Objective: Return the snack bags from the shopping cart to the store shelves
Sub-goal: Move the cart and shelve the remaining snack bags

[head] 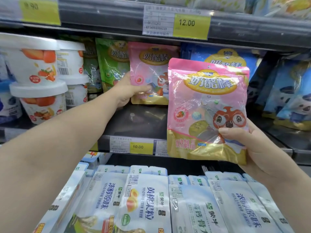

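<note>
Two matching pink snack bags with gold bottoms and a cartoon face are in view. My left hand (127, 90) grips the lower left edge of the far pink bag (149, 71), which stands upright on the middle shelf (134, 121) between a green bag and blue bags. My right hand (249, 145) holds the near pink bag (207, 106) by its bottom right corner, upright in front of the shelf and nearer to me. The near bag covers part of the far bag's right side. No shopping cart is visible.
A green bag (112, 61) stands left of the far pink bag; blue bags (223, 59) and panda bags (289, 98) stand to the right. White strawberry tubs (37, 64) are stacked at the left. White yogurt packs (143, 199) fill the lower shelf. Price tags line the shelf edges.
</note>
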Motion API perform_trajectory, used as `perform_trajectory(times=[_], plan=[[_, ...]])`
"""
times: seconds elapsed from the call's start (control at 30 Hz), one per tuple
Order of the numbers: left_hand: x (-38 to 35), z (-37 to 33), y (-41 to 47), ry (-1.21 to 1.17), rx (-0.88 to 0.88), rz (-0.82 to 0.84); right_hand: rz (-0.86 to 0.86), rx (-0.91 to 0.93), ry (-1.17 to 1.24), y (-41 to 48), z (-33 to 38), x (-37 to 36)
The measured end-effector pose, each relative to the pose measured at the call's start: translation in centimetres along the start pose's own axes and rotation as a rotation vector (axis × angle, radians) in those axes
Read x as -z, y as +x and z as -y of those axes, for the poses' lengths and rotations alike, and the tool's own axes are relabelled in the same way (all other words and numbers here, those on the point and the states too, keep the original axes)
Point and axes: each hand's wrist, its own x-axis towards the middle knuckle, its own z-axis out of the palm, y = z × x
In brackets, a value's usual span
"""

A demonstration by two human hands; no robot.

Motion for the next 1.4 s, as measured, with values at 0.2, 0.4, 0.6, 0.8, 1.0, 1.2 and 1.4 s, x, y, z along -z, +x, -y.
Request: perform_trajectory(times=[0.2, 0.4, 0.6, 0.8, 1.0, 1.2, 1.4], plan=[[-0.3, 0.2, -1.0, 0.299, 0.022, 0.083, -0.026, -0.012, 0.005, -0.2, -0.1, 0.0], [-0.7, -0.6, -1.5, 0.479, -0.122, -0.142, -0.027, -0.030, -0.021, -0.4, -0.6, 0.4], [-0.7, -0.4, -0.7, 0.560, -0.165, -0.215, -0.033, -0.040, -0.022, -0.2, -0.8, 0.6], [-0.6, 0.5, 0.1, 0.585, -0.095, -0.199, -0.036, -0.041, -0.038, -0.3, -0.8, 0.4], [0.0, 0.6, 0.0, 0.421, -0.007, -0.143, -0.047, -0.039, -0.052, -0.4, -0.6, 0.1], [-0.8, -0.1, -0.6, 0.394, -0.022, -0.250, -0.057, -0.052, -0.038, -0.6, -0.5, 0.0], [-0.7, -0.2, 0.2, 0.447, -0.066, -0.352, -0.026, -0.037, -0.044, -0.7, 0.4, -0.8]])
